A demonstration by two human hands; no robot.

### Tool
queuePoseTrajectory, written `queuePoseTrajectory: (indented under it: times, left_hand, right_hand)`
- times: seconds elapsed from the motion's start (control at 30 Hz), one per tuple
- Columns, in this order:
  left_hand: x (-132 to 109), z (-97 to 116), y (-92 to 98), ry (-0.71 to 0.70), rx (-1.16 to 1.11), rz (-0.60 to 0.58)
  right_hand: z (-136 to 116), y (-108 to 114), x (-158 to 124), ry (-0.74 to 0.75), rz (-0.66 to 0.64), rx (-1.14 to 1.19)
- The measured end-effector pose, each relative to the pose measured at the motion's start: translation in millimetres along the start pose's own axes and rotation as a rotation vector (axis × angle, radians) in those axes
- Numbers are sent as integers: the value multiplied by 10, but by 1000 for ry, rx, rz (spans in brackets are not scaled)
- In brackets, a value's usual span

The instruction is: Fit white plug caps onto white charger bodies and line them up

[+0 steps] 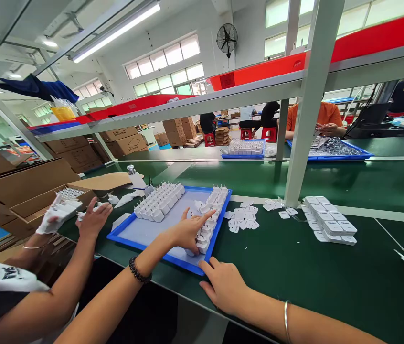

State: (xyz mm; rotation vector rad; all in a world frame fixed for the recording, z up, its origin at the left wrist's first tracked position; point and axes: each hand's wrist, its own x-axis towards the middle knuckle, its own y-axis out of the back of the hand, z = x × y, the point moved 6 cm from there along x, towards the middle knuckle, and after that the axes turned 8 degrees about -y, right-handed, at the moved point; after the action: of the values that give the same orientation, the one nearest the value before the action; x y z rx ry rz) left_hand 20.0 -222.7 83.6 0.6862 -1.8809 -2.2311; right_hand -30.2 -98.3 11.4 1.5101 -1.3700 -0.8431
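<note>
White plug adapters [203, 242] stand with their prongs up along the right side of a blue tray [180, 261], across from a larger block [159, 203] of the same kind on its left; the tray lies on the green desk [266, 267]. The person's left grip [184, 232] reaches over the right-hand row with thumb and forefinger spread well apart, touching adapters at its near end, though I cannot tell whether it is closed on one. The right grip [225, 284] is loosely open, its fingertips at the tray's near right corner. Each adapter looks light, with a stiff, smooth plastic shell that could slip a little under dry fingers. The broad side walls seem the best place to pinch; the prongs look thin and are better left free. Standing so close together, neighbours could tip or scuff. Loose white flat pieces [243, 217] lie just beyond the tray's right rim.
</note>
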Motion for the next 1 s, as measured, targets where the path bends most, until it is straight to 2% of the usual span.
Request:
queuePoseTrajectory:
  times: [0.1,0.27,0.53,0.77,0.87,1.0]
  left_hand:
    - [44,-56,18,-23,-51,-4]
    - [146,-190,-51,-60,-212,-130]
    - [172,-200,-67,-72,-254,-148]
    - [10,-81,-14,-34,-141,29]
    - [-30,-46,-30,-20,-121,59]
    - [-108,-13,58,-40,-140,84]
  right_hand:
    - [7,6,5,5,7,12]
    - [6,10,4,9,11,28]
    - [11,19,7,5,14,36]
    - [4,-7,20,-20,3,28]
    - [1,-21,9,-33,2,31]
    - [4,-26,-3,-20,4,34]
